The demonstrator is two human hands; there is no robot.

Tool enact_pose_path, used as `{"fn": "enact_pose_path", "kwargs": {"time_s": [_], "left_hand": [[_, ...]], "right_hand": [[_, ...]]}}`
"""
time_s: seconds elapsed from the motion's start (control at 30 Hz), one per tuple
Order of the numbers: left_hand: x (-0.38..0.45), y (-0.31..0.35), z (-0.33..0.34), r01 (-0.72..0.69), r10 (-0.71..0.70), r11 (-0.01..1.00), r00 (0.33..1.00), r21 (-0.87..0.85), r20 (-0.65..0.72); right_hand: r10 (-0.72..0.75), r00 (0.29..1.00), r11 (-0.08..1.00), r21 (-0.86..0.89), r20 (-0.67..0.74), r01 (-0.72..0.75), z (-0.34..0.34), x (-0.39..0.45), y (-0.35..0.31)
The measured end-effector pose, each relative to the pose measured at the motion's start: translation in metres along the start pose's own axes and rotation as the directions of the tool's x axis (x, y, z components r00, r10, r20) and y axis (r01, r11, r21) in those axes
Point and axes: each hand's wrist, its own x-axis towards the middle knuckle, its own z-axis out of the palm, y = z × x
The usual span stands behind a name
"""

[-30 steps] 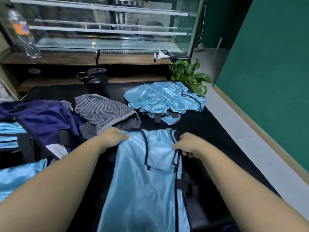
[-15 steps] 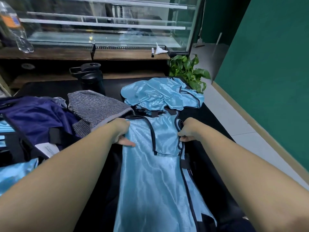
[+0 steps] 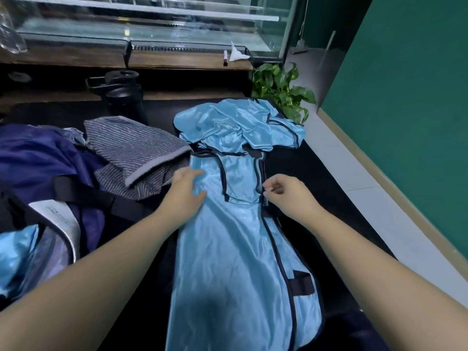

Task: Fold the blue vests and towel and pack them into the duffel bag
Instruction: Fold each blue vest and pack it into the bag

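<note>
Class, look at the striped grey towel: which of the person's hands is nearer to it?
Left. The left hand rests flat on the blue vest just right of the striped grey towel; the right hand pinches the vest's dark-trimmed far edge, across the vest from the towel.

A vest [image 3: 235,262] lies lengthwise on the table [image 3: 314,173], more vests [image 3: 235,125] heaped behind it, a towel [image 3: 136,153] and duffel bag [image 3: 43,160] to its left
</note>
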Motion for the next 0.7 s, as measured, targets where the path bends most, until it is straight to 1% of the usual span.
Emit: {"fn": "enact_pose_path", "kwargs": {"time_s": [0.07,0.13,0.17,0.23,0.3,0.33,0.4,0.43,0.47,0.5,0.6,0.63,0.67,0.7], "left_hand": [[-0.025,0.007,0.010,-0.134,0.127,0.984,0.990,0.115,0.064],[-0.053,0.014,0.021,-0.236,0.211,0.962,0.962,0.137,0.172],[-0.067,0.019,0.028,-0.277,0.241,0.950,0.943,0.141,0.231],[-0.096,0.030,0.044,-0.312,0.256,0.940,0.910,0.135,0.325],[-0.124,0.047,0.059,-0.281,0.244,0.957,0.911,0.067,0.333],[-0.135,0.056,0.066,-0.225,0.210,0.974,0.925,0.009,0.317],[-0.149,0.072,0.080,-0.065,0.088,0.994,0.952,-0.089,0.292],[-0.153,0.078,0.088,-0.003,0.033,0.994,0.957,-0.106,0.289],[-0.156,0.085,0.094,0.029,-0.004,0.996,0.957,-0.081,0.289],[-0.159,0.089,0.100,0.041,-0.035,0.999,0.956,-0.012,0.291],[-0.165,0.096,0.111,0.012,-0.069,0.967,0.973,0.254,0.219],[-0.165,0.096,0.111,0.003,-0.064,0.955,0.978,0.298,0.196],[-0.166,0.095,0.111,0.004,-0.064,0.953,0.980,0.303,0.187],[-0.166,0.094,0.109,0.022,-0.073,0.964,0.980,0.267,0.183]], "right_hand": [[-0.055,0.997,0.998,-0.033,-0.051,0.054,0.000,-0.025,0.004],[-0.095,0.990,0.993,-0.075,-0.107,0.087,-0.002,-0.049,0.010],[-0.089,0.989,0.995,-0.058,-0.119,0.083,-0.003,-0.062,0.012],[-0.042,0.993,0.999,0.026,-0.114,0.045,-0.004,-0.088,0.020],[0.005,0.995,0.997,0.072,-0.098,0.002,-0.006,-0.111,0.030],[0.026,0.996,0.996,0.084,-0.089,-0.018,-0.006,-0.121,0.035],[0.064,0.996,0.994,0.094,-0.060,-0.058,-0.005,-0.139,0.043],[0.075,0.996,0.994,0.089,-0.054,-0.070,-0.003,-0.146,0.045],[0.085,0.995,0.993,0.090,-0.051,-0.080,-0.001,-0.151,0.047],[0.100,0.994,0.990,0.105,-0.046,-0.095,0.001,-0.155,0.049],[0.167,0.986,0.961,0.224,0.008,-0.165,0.006,-0.165,0.051],[0.192,0.981,0.946,0.264,0.006,-0.187,0.007,-0.167,0.051],[0.219,0.976,0.932,0.297,0.000,-0.209,0.007,-0.169,0.052],[0.236,0.972,0.918,0.330,-0.003,-0.222,0.007,-0.173,0.053]]}}
